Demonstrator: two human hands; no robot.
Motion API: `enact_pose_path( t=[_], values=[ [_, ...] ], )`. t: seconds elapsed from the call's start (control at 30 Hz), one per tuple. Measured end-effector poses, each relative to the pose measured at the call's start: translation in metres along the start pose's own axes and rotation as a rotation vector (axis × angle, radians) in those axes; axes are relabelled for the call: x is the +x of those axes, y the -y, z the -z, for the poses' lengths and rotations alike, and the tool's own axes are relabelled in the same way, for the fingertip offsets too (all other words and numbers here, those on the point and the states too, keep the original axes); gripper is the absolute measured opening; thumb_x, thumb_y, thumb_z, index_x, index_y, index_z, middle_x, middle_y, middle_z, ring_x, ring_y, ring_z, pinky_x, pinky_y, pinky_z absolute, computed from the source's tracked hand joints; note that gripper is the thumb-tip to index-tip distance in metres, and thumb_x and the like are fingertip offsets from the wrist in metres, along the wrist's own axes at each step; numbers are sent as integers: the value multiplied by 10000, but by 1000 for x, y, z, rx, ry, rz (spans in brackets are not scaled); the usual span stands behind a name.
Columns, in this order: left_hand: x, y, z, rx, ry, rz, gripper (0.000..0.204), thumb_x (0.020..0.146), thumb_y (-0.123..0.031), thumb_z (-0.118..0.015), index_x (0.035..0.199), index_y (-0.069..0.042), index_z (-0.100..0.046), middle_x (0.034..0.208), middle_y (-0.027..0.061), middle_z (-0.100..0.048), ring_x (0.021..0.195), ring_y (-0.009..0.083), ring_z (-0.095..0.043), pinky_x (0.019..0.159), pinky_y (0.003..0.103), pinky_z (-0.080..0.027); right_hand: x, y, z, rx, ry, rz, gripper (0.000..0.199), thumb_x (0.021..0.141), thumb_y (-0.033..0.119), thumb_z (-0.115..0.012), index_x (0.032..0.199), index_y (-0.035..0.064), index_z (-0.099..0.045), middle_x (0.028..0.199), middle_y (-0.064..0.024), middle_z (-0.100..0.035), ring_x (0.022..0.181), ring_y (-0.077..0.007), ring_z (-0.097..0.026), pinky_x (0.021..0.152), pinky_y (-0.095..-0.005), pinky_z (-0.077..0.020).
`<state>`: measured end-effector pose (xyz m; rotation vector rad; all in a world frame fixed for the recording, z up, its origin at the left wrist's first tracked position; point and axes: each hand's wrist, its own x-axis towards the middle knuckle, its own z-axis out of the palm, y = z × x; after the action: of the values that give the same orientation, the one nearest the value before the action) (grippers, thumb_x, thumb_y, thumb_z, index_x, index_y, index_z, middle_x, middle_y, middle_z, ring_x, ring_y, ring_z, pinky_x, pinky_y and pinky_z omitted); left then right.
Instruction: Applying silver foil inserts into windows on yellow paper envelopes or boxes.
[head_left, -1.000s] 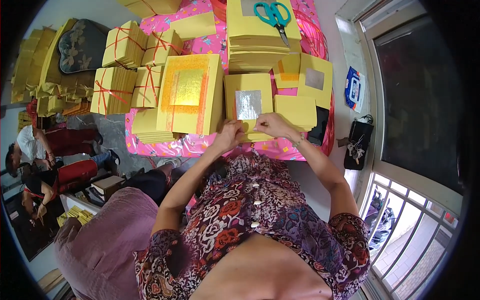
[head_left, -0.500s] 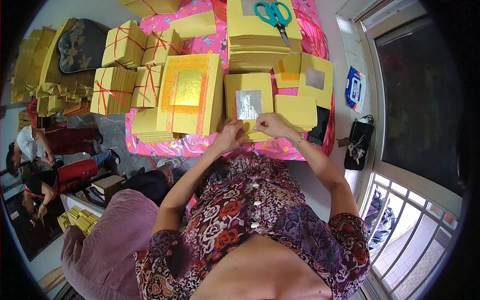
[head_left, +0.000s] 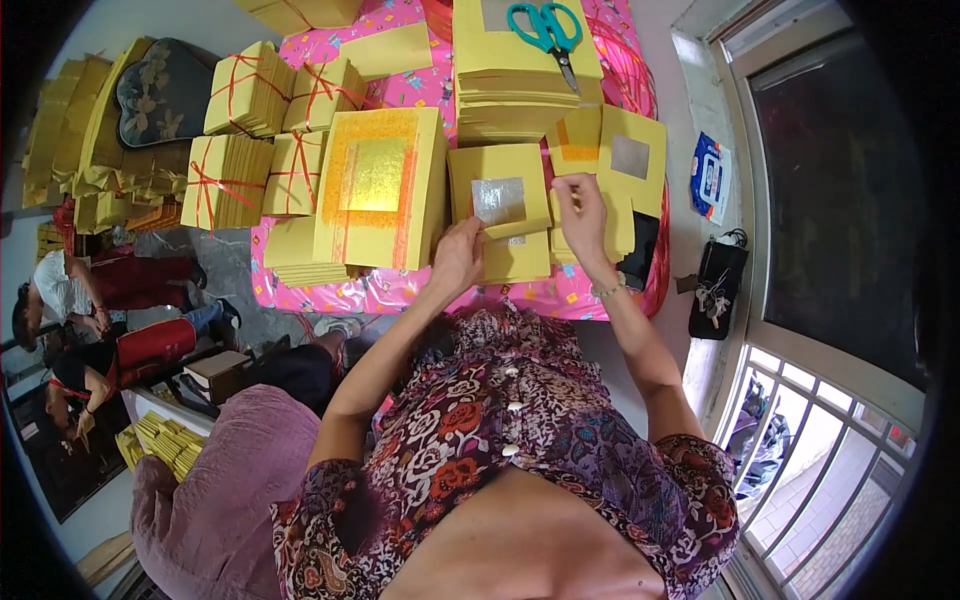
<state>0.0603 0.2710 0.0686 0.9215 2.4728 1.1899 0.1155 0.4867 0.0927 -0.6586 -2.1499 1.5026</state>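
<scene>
With my left hand and right hand both pinched on the yellow sheet lifted just over the silver-foil stack on the pink surface, I'd judge squaring the edges before creasing matters most.

Home workshop w/ bundled yellow paper stacks
</scene>
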Motion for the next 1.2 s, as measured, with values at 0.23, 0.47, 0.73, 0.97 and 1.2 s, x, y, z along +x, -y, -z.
enact_pose_path(
  t=[0.23,0.47,0.73,0.97,1.2],
  values=[
    [-1,-29,18,163,30,-32,248,790,29,-536,1035,-5,-541,929,216,-602,891,413,-581,776,496,-471,-8,-35,21,151,278,-41,230,924,84,-455,1079,20,-612,1018,-50,-615,1012,-164,-586,872,-312,-475],
    [3,-8,5,165,85,-51,310,752,38,-550,1059,-9,-549,935,204,-614,885,400,-583,778,490,-480,-12,36,20,-397,389,480,253,885,89,-538,1118,37,-620,1045,-153,-608,1034,-313,-575,879,-377,-469],
    [6,-8,-4,141,-45,-71,496,745,22,-599,1232,-14,-513,1126,237,-575,1061,413,-537,919,485,-444,12,-2,-17,-513,513,397,119,914,140,-567,960,41,-616,876,-148,-641,849,-356,-615,767,-448,-483],
    [-5,-11,-18,388,83,-259,770,765,-89,-675,1454,-42,-335,1492,219,-296,1379,436,-269,1129,543,-259,58,-28,-37,-502,389,304,123,933,127,-549,954,31,-624,912,-165,-655,878,-364,-620,756,-443,-499],
    [11,5,-39,358,90,-175,866,794,-168,-698,1510,-50,-226,1549,245,-175,1421,459,-175,1132,575,-219,81,-43,-55,-637,334,460,141,921,159,-533,966,65,-628,947,-115,-650,951,-309,-602,815,-436,-479]
  ],
)
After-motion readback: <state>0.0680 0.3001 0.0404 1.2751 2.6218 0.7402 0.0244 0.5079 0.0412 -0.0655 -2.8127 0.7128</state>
